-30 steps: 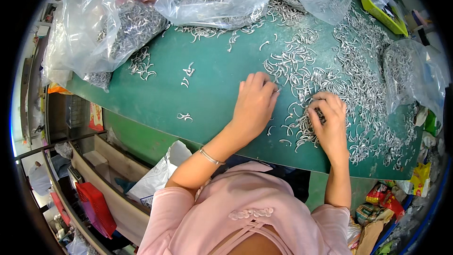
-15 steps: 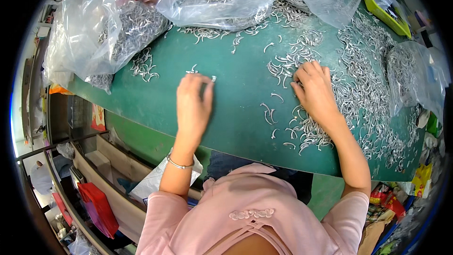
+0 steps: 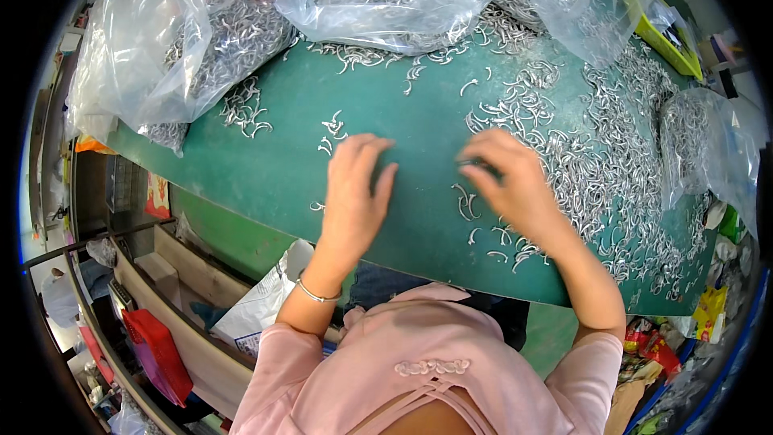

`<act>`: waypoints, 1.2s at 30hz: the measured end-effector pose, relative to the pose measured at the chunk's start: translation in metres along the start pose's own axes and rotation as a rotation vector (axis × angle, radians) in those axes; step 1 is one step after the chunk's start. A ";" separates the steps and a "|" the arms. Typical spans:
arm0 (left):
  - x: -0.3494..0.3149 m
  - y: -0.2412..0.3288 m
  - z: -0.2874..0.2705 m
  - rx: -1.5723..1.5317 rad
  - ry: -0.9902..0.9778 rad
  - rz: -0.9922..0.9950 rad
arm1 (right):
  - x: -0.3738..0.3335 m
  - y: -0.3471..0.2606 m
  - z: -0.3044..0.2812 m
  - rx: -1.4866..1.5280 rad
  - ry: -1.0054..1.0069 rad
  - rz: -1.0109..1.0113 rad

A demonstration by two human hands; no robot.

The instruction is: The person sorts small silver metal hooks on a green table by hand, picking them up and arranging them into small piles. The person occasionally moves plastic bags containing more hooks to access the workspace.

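Note:
My left hand (image 3: 356,193) hovers over the green table (image 3: 411,113), its thumb apart from its fingers and nothing visible between them. Beside it lie a few curved silvery metal pieces (image 3: 332,125), with another by the wrist side. To the right, my right hand (image 3: 511,185) is in a pinch at the left edge of a broad spread of the same metal pieces (image 3: 600,169). Something small and dark shows between its thumb and fingers, too blurred to name. Several loose pieces (image 3: 465,203) lie just below that hand.
Clear plastic bags of metal pieces stand at the far left (image 3: 233,40), far middle (image 3: 386,8) and right (image 3: 688,133). A yellow-green basket (image 3: 664,44) is at the far right corner. Drawers (image 3: 193,298) and a red bag (image 3: 157,354) are below the table's left edge.
My right hand has drawn left and nearer, out of the pile. My left hand has shifted right and nearer; the small piece at its fingertips no longer shows, and more pieces are visible beside it.

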State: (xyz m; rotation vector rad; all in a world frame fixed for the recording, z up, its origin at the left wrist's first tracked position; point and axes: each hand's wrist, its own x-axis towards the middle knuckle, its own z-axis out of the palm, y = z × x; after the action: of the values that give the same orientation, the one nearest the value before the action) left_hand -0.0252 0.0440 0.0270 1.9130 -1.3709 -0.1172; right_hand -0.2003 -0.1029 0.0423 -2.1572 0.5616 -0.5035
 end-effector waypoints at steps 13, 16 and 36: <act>-0.004 -0.013 -0.004 0.152 -0.128 0.120 | 0.010 0.019 -0.004 -0.483 0.120 0.052; -0.003 -0.018 0.000 0.168 -0.102 0.084 | 0.005 0.030 -0.004 -0.635 0.148 0.083; -0.005 -0.012 -0.006 0.080 -0.023 -0.048 | 0.035 -0.011 0.048 -0.199 -0.081 -0.113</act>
State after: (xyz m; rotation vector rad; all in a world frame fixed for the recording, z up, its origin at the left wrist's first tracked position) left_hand -0.0151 0.0533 0.0219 2.0170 -1.3643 -0.1097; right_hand -0.1439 -0.0861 0.0295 -2.3974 0.4637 -0.4338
